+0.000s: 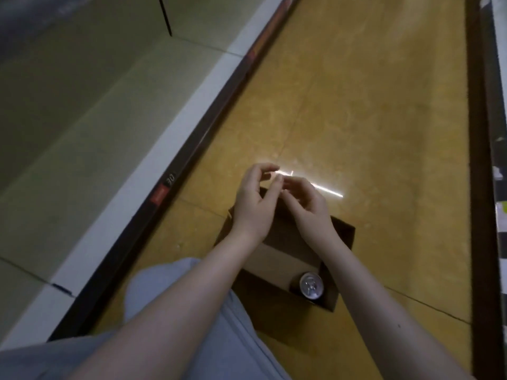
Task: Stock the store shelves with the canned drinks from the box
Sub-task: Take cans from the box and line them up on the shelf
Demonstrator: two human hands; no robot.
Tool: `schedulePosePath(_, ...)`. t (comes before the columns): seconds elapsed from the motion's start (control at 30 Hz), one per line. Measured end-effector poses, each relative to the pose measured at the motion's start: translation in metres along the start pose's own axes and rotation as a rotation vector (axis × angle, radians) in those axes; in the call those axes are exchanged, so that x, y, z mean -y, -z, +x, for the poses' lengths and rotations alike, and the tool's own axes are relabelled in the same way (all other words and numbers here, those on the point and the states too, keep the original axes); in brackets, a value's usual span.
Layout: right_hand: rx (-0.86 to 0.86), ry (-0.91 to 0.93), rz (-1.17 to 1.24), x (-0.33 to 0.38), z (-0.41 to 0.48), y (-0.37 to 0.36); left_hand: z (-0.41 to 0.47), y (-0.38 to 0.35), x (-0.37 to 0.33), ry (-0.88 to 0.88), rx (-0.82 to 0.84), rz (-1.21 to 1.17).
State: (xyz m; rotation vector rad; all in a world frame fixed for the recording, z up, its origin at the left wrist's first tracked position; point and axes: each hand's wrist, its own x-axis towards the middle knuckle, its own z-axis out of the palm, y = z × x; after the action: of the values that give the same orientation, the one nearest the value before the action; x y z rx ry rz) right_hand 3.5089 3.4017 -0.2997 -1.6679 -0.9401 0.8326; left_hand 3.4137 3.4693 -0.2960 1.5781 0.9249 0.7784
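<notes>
The person is crouching over the cardboard box (344, 234), which is sitting on the yellow floor (356, 105) in the lower middle of the frame, near the shelf (82, 111) running along the left, probably so that each can needs only a short reach. The left hand (253, 200) and right hand (308, 205) are hovering together above the box's upper end, fingers loosely curled and tips touching, neither apparently gripping anything. One can (311, 288) is standing upright in the box's lower right corner, its top showing. The box floor around it is showing bare cardboard, so the stocking is looking nearly finished.
</notes>
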Motion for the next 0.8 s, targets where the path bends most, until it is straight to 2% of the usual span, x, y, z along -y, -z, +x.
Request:
schedulePosePath(0.1,-0.001,-0.213,-0.193,-0.050,-0.021,0.004,-0.014,-0.028,0.041,0.185,0.108,0.044)
schedulePosePath(0.17,0.069,-0.343,-0.377,-0.082,-0.030,0.002,-0.025,-0.039,0.062,0.253,0.174,0.093)
schedulePosePath(0.3,0.374,-0.602,-0.910,-0.135,-0.039,-0.002,-0.052,-0.041,0.099,0.370,0.250,0.181)
schedulePosePath(0.4,0.553,-0.700,-1.114,-0.159,-0.046,-0.003,-0.061,-0.041,0.110,0.457,0.249,0.240)
schedulePosePath(0.5,0.586,-0.690,-1.215,-0.175,-0.047,-0.006,-0.059,-0.052,0.114,0.405,0.287,0.301)
schedulePosePath(0.67,0.560,-0.703,-1.252,-0.190,-0.046,-0.011,-0.064,-0.061,0.122,0.432,0.423,0.362)
schedulePosePath(0.8,0.543,-0.726,-1.238,-0.197,-0.043,-0.012,-0.059,-0.060,0.123,0.456,0.380,0.345)
